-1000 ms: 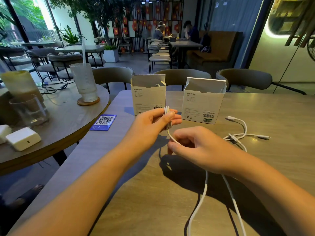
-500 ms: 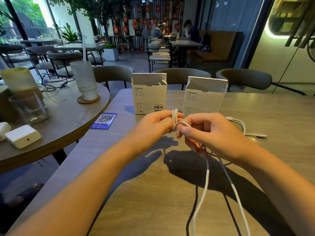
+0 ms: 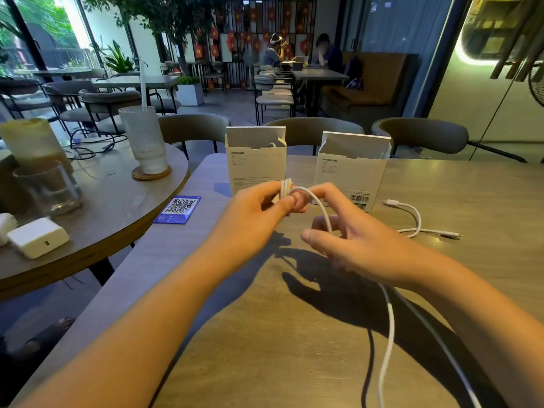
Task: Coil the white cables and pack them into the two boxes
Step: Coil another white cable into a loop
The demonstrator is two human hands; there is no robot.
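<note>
White cable [image 3: 319, 206]: several loops bunched upright in the left hand [image 3: 259, 213], above the wooden table [image 3: 294, 334], just in front of the two boxes. One strand arcs from the bundle over to the right hand [image 3: 353, 240], passes under it, then trails down toward the near table edge as two runs.

Left hand: fingers and thumb curled round the bundle, pinching it. Right hand: fingers loosely bent about the strand; it seems to run between thumb and forefinger, though the exact hold is partly hidden.

Second white cable [image 3: 418, 222] lies loose on the table right of the right hand, uncoiled, both plugs showing.

Left box [image 3: 256, 163] and right box [image 3: 351, 169]: white, upright, flaps open, side by side beyond the hands. A bit of white cable shows at the left box's mouth.

Blue QR card [image 3: 178, 209] flat on the table, left of the hands. Round table [image 3: 117, 207] adjoining on the left carries a ribbed cup [image 3: 144, 139] with straw on a coaster, and a white charger [image 3: 38, 237].
</note>
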